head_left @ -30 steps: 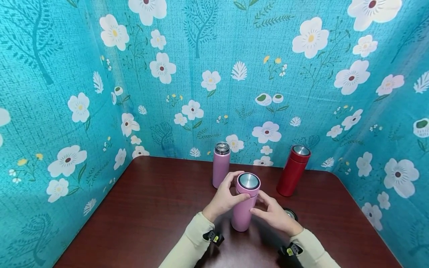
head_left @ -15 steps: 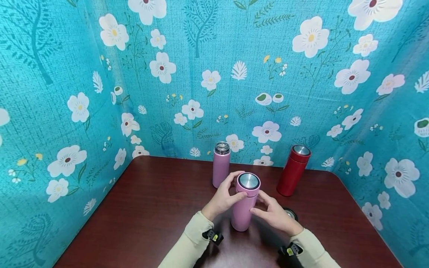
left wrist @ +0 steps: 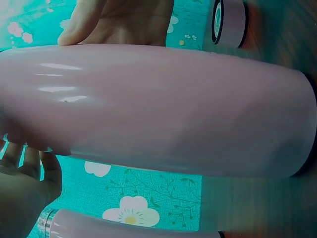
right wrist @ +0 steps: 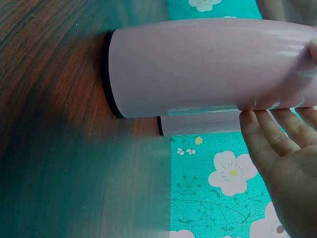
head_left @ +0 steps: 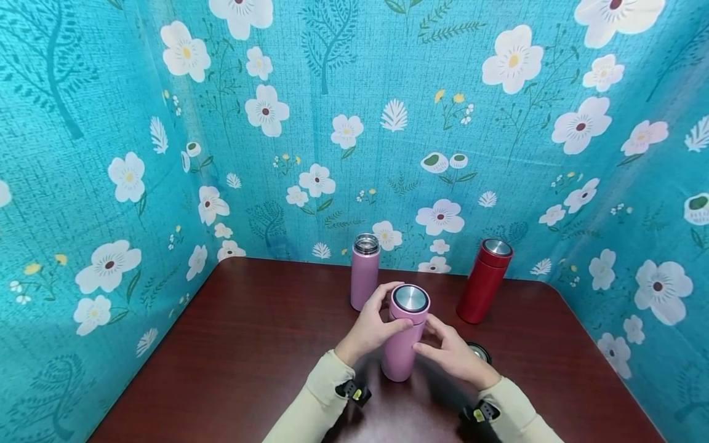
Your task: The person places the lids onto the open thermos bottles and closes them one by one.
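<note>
A pink thermos bottle (head_left: pixel 402 354) with a steel-topped lid (head_left: pixel 412 298) stands upright on the dark table. My left hand (head_left: pixel 371 329) grips it near the top from the left, thumb across the front by the lid seam. From the right, my right hand (head_left: pixel 455 355) holds the body a little lower; its fingers (right wrist: pixel 280 131) touch the bottle's far side. In both wrist views the pink body (left wrist: pixel 163 109) fills much of the picture. Behind it stands a second pink thermos (head_left: pixel 364 277) without a lid, its steel mouth showing.
A red thermos (head_left: pixel 484 283) with its lid on stands at the back right. One loose pink lid (left wrist: pixel 233 22) sits on the table, partly hidden behind my right hand in the head view. The brown table (head_left: pixel 266 344) meets a blue floral curtain (head_left: pixel 332 123) at the back and sides.
</note>
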Available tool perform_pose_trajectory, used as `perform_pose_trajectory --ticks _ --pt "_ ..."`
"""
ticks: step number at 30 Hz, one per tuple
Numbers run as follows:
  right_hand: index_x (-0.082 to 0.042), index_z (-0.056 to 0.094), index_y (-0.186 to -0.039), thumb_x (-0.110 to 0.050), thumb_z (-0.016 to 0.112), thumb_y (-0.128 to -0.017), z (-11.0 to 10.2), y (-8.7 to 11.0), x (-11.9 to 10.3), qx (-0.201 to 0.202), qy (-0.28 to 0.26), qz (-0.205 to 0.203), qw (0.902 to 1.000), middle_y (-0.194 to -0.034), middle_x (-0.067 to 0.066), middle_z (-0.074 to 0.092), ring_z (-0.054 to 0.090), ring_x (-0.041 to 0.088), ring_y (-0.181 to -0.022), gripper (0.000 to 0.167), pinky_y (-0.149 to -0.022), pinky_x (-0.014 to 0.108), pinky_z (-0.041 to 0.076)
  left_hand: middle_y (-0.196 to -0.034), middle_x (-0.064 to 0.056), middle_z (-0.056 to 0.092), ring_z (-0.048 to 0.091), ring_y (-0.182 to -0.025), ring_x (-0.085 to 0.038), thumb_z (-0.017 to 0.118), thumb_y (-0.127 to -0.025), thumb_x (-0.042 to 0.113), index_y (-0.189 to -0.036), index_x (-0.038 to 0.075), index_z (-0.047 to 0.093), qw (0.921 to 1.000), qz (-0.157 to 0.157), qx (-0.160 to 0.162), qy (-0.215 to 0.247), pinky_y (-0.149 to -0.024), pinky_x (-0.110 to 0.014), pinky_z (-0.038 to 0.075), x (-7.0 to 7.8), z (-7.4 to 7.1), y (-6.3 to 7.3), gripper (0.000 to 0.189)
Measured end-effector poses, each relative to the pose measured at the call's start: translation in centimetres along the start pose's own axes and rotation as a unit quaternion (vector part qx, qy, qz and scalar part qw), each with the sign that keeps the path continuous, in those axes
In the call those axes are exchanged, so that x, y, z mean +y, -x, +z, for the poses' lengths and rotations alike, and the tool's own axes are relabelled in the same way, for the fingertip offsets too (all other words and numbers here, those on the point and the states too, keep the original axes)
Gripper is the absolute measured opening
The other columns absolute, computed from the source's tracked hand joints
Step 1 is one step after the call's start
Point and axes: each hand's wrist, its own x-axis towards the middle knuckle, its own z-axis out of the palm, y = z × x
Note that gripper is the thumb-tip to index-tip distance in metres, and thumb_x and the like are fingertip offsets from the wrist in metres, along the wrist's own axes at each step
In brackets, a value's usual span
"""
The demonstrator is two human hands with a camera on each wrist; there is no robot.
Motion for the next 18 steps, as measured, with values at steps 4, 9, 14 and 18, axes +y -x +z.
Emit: perform_pose_trajectory --ticks 4,9,14,18 --pt "-0.003 0.036 -0.141 -0.003 0.063 -0.089 0.0 0.0 0.0 0.001 0.003 0.010 0.9999 -0.132 0.015 0.052 0.053 0.010 -0.115 0.059 -0.090 0.028 0.046 -0.120 -0.018 0.055 0.052 -0.106 -0.014 0.067 -0.088 0.018 -0.135 -0.003 0.040 0.9998 0.018 -0.010 -0.005 -0.089 -0.031 0.045 -0.2 -0.2 0.0 0.058" --pt "-0.003 0.036 -0.141 -0.003 0.062 -0.090 0.0 0.1 -0.1 0.001 -0.002 0.015 0.9999 -0.133 0.016 0.051 0.053 0.010 -0.116 0.058 -0.091 0.027 0.046 -0.123 -0.018 0.054 0.052 -0.108 -0.017 0.065 -0.090 0.025 -0.137 -0.001 0.038 0.9992 0.035 -0.017 -0.001 -0.089 -0.032 0.045 -2.1 -0.2 -0.1 0.061" --pt "-0.004 0.036 -0.142 -0.004 0.063 -0.089 0.1 0.0 -0.1 0.002 -0.001 0.016 0.9999 -0.134 0.016 0.050 0.052 0.009 -0.117 0.059 -0.091 0.027 0.045 -0.122 -0.006 0.055 0.052 -0.108 -0.014 0.071 -0.084 0.038 -0.139 0.009 0.039 0.9999 0.011 -0.002 0.007 -0.089 -0.033 0.046 -3.9 0.1 -0.3 0.070" --pt "-0.004 0.035 -0.143 -0.005 0.063 -0.090 0.1 0.0 0.0 0.001 -0.001 0.020 0.9998 -0.135 0.015 0.049 0.051 0.007 -0.117 0.060 -0.091 0.026 0.045 -0.120 -0.001 0.055 0.053 -0.106 -0.013 0.073 -0.081 0.040 -0.138 0.016 0.041 0.9998 0.002 0.011 0.016 -0.088 -0.034 0.047 -4.1 0.3 -0.4 0.070"
